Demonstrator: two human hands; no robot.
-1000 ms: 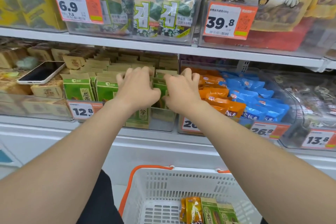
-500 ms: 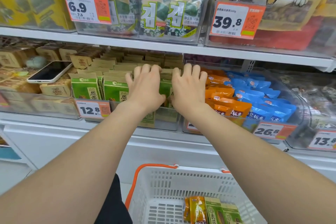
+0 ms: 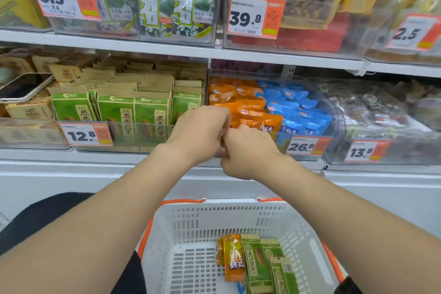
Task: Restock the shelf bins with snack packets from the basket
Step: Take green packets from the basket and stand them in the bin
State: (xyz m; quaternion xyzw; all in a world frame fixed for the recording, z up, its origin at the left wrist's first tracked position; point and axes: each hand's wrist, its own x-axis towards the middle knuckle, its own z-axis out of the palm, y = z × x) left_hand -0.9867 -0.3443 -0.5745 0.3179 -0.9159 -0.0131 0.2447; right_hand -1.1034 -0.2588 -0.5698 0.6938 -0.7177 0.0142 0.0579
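Left grip point(image 3: 200, 133) and right grip point(image 3: 248, 150) meet, touching each other, at the front left corner of the clear bin point(image 3: 335, 112) on the middle shelf. That bin holds orange packets point(image 3: 250, 105) on its left and blue packets point(image 3: 293, 107) on its right. Fingers of both grips curl inward with the tips hidden behind the backs of the hands; cannot tell what they hold, if anything. The neighbouring bin point(image 3: 143, 137) to the left holds upright green packets point(image 3: 117, 110) and carries a 12.8 price tag point(image 3: 86, 135). The white basket point(image 3: 238, 210), with orange handles, sits below the forearms. At its bottom, toward the right, lies one orange snack packet point(image 3: 232, 258) just beside several green snack packets point(image 3: 256, 262). Far left, a phone point(image 3: 21, 88) lies on brown packets point(image 3: 31, 110).
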